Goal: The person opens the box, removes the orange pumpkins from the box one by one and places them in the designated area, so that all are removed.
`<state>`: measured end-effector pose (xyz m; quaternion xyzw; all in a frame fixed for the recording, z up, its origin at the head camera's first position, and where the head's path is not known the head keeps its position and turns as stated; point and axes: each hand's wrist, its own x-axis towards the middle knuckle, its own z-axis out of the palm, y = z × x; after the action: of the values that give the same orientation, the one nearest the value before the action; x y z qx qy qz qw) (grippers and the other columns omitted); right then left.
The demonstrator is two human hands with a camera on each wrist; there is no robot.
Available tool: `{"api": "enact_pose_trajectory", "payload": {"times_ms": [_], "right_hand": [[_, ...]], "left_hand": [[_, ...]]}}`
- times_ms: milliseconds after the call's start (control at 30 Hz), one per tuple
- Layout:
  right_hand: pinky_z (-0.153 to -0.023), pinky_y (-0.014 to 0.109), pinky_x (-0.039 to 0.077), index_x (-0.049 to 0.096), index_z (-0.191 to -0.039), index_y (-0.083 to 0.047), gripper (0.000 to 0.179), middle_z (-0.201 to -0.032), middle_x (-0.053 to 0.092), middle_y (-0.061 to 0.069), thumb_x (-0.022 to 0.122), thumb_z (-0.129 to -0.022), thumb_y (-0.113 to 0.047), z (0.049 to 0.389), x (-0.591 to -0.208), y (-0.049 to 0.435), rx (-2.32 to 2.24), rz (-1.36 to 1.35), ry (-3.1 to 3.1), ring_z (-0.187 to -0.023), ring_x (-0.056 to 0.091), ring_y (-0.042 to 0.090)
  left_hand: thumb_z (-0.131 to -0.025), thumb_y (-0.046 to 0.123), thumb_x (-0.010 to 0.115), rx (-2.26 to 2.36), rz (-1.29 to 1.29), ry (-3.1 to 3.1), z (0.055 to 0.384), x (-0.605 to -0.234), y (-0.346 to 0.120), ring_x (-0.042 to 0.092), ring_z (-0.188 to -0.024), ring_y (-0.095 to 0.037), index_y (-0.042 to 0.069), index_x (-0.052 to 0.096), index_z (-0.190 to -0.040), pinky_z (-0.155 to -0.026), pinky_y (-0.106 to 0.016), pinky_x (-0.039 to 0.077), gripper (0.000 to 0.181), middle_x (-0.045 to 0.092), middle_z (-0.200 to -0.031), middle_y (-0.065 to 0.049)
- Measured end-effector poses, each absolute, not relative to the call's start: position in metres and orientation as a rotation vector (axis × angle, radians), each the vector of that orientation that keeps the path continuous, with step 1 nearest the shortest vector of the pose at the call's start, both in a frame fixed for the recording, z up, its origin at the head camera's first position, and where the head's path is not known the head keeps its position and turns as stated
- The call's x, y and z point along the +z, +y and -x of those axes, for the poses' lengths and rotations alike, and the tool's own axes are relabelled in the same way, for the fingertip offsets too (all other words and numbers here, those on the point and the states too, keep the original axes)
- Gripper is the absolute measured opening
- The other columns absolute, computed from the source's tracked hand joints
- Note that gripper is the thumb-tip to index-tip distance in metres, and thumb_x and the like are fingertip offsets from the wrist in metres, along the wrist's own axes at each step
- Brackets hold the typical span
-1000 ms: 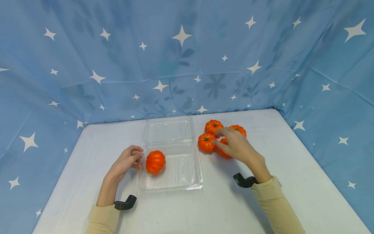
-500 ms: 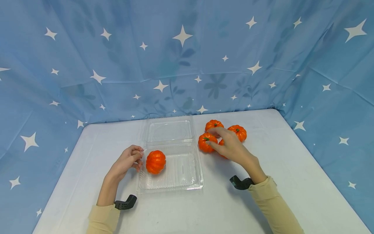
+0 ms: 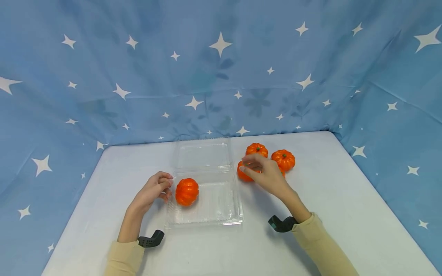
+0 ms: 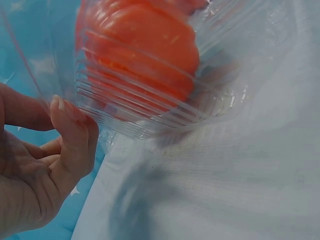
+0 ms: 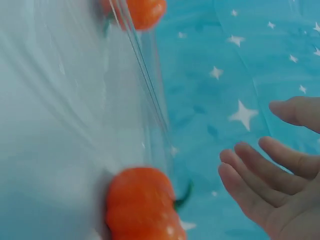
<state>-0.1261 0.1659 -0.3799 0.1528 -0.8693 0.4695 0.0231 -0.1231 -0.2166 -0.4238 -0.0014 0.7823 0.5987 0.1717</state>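
A clear plastic clamshell container [image 3: 215, 203] lies with its lid raised back on the white table. One small orange pumpkin [image 3: 187, 192] sits at the left of its base. My left hand [image 3: 155, 189] is at the container's left edge; in the left wrist view, finger and thumb pinch the rim. My right hand [image 3: 266, 174] hovers over a cluster of pumpkins, fingers apart and holding nothing. It partly covers the near-left pumpkin [image 3: 243, 174] and mostly hides another [image 3: 283, 173]. In the right wrist view, a green-stemmed pumpkin [image 5: 142, 205] is apart from the fingers.
Behind the right hand are a far pumpkin [image 3: 257, 149] and one farther right [image 3: 283, 160]. The container's lid [image 3: 203, 155] lies flat toward the back. A blue star-patterned curtain [image 3: 221, 84] stands along the table's back and sides. Each wrist carries a black camera.
My right hand has shifted left and slightly toward me, from over the middle of the cluster to the near-left pumpkin. The left hand keeps its place at the container; the head view has shifted slightly.
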Motion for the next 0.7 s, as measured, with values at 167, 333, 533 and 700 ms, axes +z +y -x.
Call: {"api": "enact_pose_trajectory", "payload": {"times_ms": [167,333,533,700], "right_hand": [[-0.09,0.042,0.06,0.07,-0.121,-0.004,0.033,-0.112,0.075,0.009,0.075,-0.095,-0.023,0.124,-0.381,0.159,1.561,-0.442,-2.698,-0.1,0.073,0.025],[-0.09,0.043,0.06,0.07,-0.123,-0.006,0.036,-0.115,0.074,0.01,0.073,-0.096,-0.028,0.125,-0.38,0.155,1.674,-0.366,-2.74,-0.104,0.072,0.027],[-0.096,0.053,0.056,0.067,-0.128,-0.007,0.039,-0.115,0.074,0.011,0.069,-0.096,-0.03,0.127,-0.379,0.146,1.97,-0.235,-2.777,-0.105,0.071,0.032],[-0.103,0.053,0.053,0.063,-0.13,-0.003,0.039,-0.125,0.069,0.019,0.063,-0.099,-0.027,0.128,-0.379,0.136,2.177,-0.261,-2.795,-0.113,0.069,0.036]], "left_hand": [[-0.105,0.007,0.046,1.706,-0.006,2.216,0.124,-0.425,-0.213,0.056,-0.062,-0.017,-0.012,0.039,-0.133,-0.055,-0.028,0.056,0.035,0.058,-0.091,-0.015],[-0.105,0.006,0.046,1.687,0.011,2.233,0.125,-0.424,-0.213,0.056,-0.063,-0.018,-0.011,0.04,-0.132,-0.056,-0.027,0.056,0.033,0.057,-0.091,-0.015],[-0.105,0.007,0.046,1.687,0.026,2.234,0.123,-0.423,-0.213,0.056,-0.063,-0.017,-0.011,0.04,-0.134,-0.055,-0.027,0.056,0.034,0.057,-0.092,-0.013],[-0.106,0.008,0.046,1.691,0.025,2.225,0.122,-0.424,-0.212,0.055,-0.063,-0.017,-0.011,0.039,-0.134,-0.055,-0.028,0.056,0.035,0.057,-0.093,-0.013]]}}
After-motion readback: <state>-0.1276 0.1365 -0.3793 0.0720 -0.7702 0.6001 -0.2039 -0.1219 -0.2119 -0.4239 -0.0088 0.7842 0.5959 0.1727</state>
